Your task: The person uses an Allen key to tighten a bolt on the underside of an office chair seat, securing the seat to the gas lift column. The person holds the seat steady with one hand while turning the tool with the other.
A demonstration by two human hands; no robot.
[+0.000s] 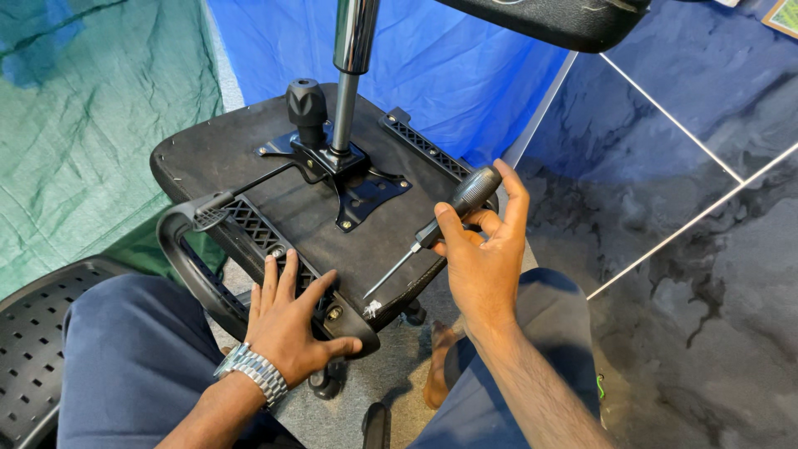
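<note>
Black and upturned, the seat [249, 158] lay tilted over the person's knees, its plate [349, 179], steel column [353, 50] and knob [306, 104] facing up. Left hand [287, 328] pressed flat near the armrest bracket [332, 312], fingers spread. Right hand [482, 258] curled around the screwdriver [440, 224], tip angled toward a bolt [334, 313]. Best, I'd say: seat the tip squarely, brace hard.
</note>
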